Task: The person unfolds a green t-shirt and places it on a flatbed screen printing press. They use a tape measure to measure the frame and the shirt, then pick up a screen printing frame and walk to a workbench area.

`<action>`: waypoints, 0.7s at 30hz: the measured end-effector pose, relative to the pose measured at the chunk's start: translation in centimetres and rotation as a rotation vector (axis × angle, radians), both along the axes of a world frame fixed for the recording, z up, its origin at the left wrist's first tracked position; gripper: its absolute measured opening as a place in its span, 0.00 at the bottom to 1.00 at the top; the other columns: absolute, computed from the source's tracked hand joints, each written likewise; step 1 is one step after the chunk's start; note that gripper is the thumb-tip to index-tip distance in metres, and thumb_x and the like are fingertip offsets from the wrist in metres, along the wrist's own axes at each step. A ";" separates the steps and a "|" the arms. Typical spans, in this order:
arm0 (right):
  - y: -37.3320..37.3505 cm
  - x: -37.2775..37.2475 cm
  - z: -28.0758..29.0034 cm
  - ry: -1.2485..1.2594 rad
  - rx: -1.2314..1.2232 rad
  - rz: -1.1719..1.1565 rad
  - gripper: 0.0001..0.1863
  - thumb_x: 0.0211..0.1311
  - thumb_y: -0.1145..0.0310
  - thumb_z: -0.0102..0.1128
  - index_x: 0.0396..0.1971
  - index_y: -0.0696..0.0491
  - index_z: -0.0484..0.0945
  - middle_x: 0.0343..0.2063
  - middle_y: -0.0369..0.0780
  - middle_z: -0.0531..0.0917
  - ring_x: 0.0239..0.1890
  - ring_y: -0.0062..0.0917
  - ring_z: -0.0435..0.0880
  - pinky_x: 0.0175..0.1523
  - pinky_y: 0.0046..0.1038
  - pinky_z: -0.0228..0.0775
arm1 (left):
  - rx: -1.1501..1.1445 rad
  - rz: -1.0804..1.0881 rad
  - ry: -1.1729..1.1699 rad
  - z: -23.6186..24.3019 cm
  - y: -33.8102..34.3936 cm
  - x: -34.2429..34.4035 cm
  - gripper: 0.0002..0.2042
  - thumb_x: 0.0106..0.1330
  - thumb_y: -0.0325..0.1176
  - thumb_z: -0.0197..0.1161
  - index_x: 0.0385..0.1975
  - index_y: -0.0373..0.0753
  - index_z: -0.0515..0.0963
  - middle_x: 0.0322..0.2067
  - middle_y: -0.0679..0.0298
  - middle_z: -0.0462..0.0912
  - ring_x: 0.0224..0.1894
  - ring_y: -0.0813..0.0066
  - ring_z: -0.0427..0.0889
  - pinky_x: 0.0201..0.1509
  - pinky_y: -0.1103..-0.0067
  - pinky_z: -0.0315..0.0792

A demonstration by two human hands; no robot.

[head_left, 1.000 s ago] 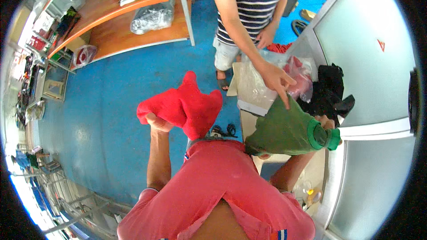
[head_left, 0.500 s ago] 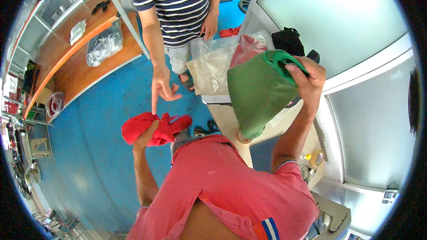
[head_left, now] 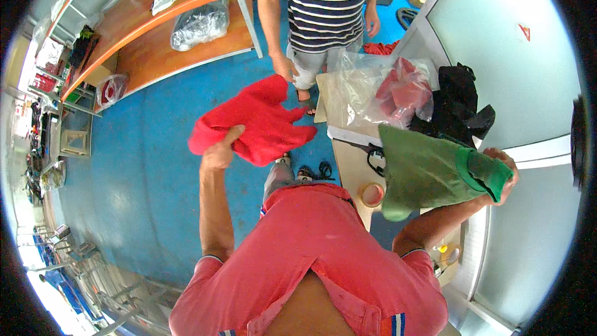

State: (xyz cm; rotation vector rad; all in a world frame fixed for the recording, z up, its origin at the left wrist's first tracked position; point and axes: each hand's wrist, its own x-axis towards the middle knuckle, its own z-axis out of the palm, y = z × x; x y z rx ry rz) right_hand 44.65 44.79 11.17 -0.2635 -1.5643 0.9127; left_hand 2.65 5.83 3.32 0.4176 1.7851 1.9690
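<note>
My left hand (head_left: 219,150) is closed on the near edge of a soft red cloth piece (head_left: 258,121), its thumb on top. The cloth hangs spread in front of me, with lobed, finger-like ends toward the right. Out to the right, my right hand (head_left: 505,174) grips the banded end of a green cloth piece (head_left: 423,165). A brighter green band runs along that end, and the wide body stretches left over the table (head_left: 351,168). Part of my right forearm and most of the right fingers are hidden behind the green cloth.
A person in a striped shirt (head_left: 326,6) stands opposite, arms lowered, one hand (head_left: 283,67) behind the red cloth. Clear plastic bags (head_left: 357,90), black fabric (head_left: 454,102) and a tape roll (head_left: 372,195) lie on the table. Orange shelves (head_left: 149,56) stand at left; a frosted panel (head_left: 516,37) at right.
The red cloth has been lifted and spread wider. My right hand has moved outward and lower, swinging the green cloth sideways. The other person's pointing hand has drawn back; the view has shifted.
</note>
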 end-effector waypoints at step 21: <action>-4.6 -10.9 1.3 0.283 -0.633 -0.177 0.23 0.61 0.56 0.55 0.43 0.63 0.76 0.36 0.45 0.81 0.38 0.32 0.81 0.47 0.31 0.73 | -0.645 -0.268 1.980 28.9 12.3 -11.9 0.38 0.47 0.28 0.73 0.61 0.38 0.62 0.60 0.59 0.67 0.62 0.64 0.65 0.65 0.67 0.60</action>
